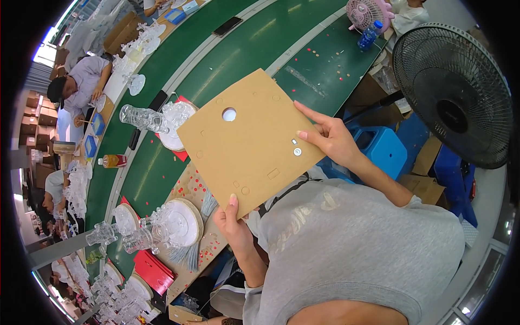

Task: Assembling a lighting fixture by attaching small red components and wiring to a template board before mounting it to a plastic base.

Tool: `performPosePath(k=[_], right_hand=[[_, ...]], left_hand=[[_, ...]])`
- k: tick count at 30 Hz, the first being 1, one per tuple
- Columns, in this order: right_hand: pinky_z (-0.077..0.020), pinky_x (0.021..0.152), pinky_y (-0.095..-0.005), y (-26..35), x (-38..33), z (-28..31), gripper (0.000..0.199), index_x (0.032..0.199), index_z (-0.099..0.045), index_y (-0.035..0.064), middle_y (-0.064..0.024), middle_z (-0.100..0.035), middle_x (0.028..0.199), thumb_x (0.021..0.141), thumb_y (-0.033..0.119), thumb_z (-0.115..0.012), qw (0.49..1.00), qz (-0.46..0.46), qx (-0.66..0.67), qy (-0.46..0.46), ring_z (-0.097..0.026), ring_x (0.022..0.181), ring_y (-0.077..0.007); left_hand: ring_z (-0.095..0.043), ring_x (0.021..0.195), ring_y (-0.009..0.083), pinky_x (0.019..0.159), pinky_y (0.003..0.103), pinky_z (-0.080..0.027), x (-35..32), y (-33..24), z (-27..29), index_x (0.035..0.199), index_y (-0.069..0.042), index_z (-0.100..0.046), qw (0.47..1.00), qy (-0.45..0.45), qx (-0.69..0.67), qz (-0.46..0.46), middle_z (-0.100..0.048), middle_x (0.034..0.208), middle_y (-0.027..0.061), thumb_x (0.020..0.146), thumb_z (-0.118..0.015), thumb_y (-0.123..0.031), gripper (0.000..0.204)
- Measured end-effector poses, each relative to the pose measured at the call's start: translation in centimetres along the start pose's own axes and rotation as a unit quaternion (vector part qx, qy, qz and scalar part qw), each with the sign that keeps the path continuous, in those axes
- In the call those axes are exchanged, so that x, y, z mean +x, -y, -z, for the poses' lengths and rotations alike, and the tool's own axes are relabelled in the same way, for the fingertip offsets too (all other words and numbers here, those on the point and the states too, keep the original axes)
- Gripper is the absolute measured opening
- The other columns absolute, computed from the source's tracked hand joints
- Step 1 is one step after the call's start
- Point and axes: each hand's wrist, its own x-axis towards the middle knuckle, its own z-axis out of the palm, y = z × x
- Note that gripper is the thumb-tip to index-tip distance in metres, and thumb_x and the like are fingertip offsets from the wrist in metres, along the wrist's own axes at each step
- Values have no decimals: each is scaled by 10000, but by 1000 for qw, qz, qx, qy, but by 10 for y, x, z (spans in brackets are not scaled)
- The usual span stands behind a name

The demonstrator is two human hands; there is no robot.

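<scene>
A flat tan cardboard sheet point(244, 151) is held tilted in front of my chest. It has one round hole near its far left part, several faint circles and rectangles cut or pressed into it, and a small round silvery piece point(297, 152) beside a tiny slot. My left hand point(234, 222) pinches the near left corner, thumb on top. At the right edge my right hand point(330, 136) grips the sheet, its thumb on the face and index finger stretched along the side. The fingers beneath the sheet are hidden.
Clear plastic parts on round white bases point(181, 222) stand left on the green table point(216, 76), near grey wire bundles point(187, 254) and red sheets point(154, 271). A black fan point(452, 97) and blue stool point(382, 151) are at right. Other people work across the table.
</scene>
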Motion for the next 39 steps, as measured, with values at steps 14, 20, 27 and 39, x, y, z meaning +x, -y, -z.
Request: performPosePath(k=[14, 20, 27, 39], right_hand=[[-411, 668, -156, 4, -8, -5, 655, 1557, -390, 86, -24, -727, 854, 955, 37, -642, 999, 12, 41, 7, -549, 740, 7], [-415, 662, -147, 6, -13, 2, 680, 1551, -399, 76, -8, -713, 817, 930, 38, -674, 999, 15, 6, 28, -552, 741, 10], [-550, 830, -308, 21, 10, 16, 712, 1472, -527, 119, -122, -630, 1304, 811, 103, -792, 943, 215, -252, -13, -666, 1023, -196], [-362, 1173, -422, 13, 52, 6, 682, 1443, -546, 139, -104, -361, 1615, 817, 220, -802, 948, 207, -227, 86, -389, 1462, -315]], left_hand=[[-426, 1374, 262, 1147, 426, -315, 35, -19, 14, 1558, -6, -253, 990, -15, 103, -97, -449, 1461, 210, 820, -704, -67, 868], [-467, 1353, 292, 1143, 398, -337, 68, -27, 8, 1535, -23, -359, 986, 89, 111, -85, -433, 1489, 171, 813, -696, -57, 797], [-490, 1326, 274, 1130, 384, -360, 53, -20, 2, 1470, -20, -444, 986, 20, 139, -91, -461, 1460, 173, 856, -647, 8, 647], [-458, 1348, 278, 1152, 390, -327, 46, -18, -6, 1480, -14, -426, 973, 31, 187, -136, -452, 1480, 176, 879, -653, -4, 642]])
